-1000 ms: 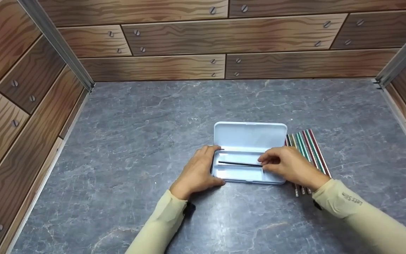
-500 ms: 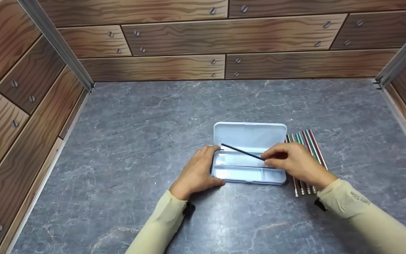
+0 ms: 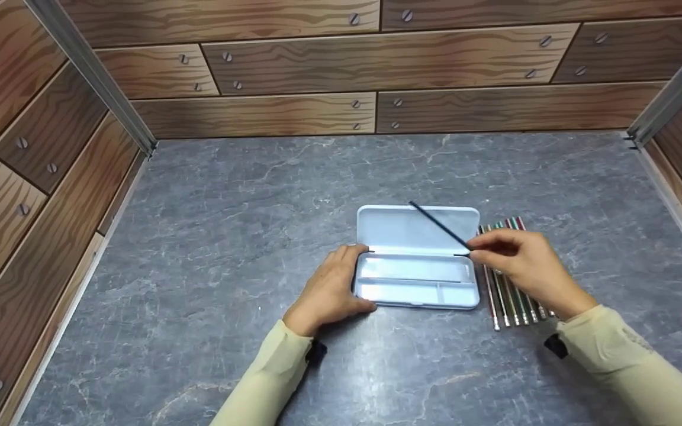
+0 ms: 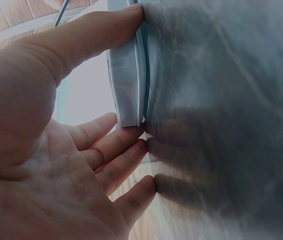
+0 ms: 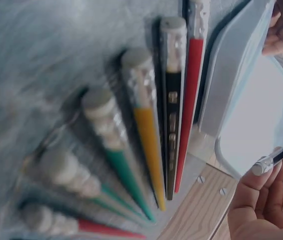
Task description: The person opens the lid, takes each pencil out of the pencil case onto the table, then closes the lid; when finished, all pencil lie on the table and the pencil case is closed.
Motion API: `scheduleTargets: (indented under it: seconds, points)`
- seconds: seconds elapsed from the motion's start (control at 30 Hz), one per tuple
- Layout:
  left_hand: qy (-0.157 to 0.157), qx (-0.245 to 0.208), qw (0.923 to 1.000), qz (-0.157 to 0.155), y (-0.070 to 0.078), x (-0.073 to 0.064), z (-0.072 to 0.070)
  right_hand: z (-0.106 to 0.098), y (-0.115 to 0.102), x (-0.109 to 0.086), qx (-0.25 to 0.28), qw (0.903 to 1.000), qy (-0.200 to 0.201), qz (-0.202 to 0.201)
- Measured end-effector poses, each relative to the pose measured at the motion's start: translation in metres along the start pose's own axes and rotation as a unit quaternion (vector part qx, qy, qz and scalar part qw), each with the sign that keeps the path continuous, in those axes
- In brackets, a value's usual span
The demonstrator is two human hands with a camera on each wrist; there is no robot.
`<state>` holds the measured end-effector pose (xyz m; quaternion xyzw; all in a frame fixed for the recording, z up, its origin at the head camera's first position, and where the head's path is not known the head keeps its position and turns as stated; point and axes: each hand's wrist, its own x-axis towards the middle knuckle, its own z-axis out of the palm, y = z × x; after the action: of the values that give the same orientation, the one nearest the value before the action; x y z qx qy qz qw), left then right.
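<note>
A pale blue pencil case (image 3: 418,306) lies open on the table, its lid folded back, its long compartments bare inside. My left hand (image 3: 326,290) holds the case's left end, thumb at the front edge and fingers at the hinge side; the left wrist view shows the case's end (image 4: 126,95) between them. My right hand (image 3: 524,260) pinches a black pencil (image 3: 438,225) near its eraser end (image 5: 264,166), above the case's right side. The pencil slants up to the left across the lid.
Several pencils with erasers lie side by side to the right of the case, among them a red pencil (image 5: 191,90), a black one (image 5: 171,110), a yellow one (image 5: 149,140) and a green one (image 5: 124,165). Wood-patterned walls (image 3: 293,112) surround the grey marbled table (image 3: 228,207).
The right hand has lifted the black pencil out of the case and moved right towards the other pencils, tilting it more steeply. The left hand has stayed on the case.
</note>
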<state>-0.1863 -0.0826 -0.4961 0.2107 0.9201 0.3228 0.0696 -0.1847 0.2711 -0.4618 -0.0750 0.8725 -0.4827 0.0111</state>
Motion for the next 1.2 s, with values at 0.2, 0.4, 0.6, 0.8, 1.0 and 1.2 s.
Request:
scheduleTargets:
  seconds: [0.2,0.4,0.6,0.8,1.0,1.2]
  points:
    - [0.002,0.005,1.0,0.002,0.0,0.0,0.0,-0.014,0.009,-0.004,0.012,0.9994,0.03,0.016]
    - [0.003,0.004,1.0,0.005,0.0,0.0,0.001,-0.029,0.024,-0.01,0.027,0.9956,0.076,0.049]
    - [0.005,0.001,1.0,0.007,-0.001,0.0,0.0,-0.051,0.041,-0.018,-0.042,0.9901,0.114,0.071]
    - [0.006,-0.001,1.0,0.008,-0.001,0.0,0.0,-0.065,0.054,-0.029,-0.124,0.9802,0.107,0.111]
    - [0.005,-0.005,1.0,-0.001,0.0,-0.001,-0.001,-0.069,0.06,-0.033,-0.161,0.9744,0.1,0.121]
    - [0.003,-0.009,0.9999,-0.002,0.0,-0.001,-0.001,-0.07,0.062,-0.036,-0.183,0.9675,0.095,0.146]
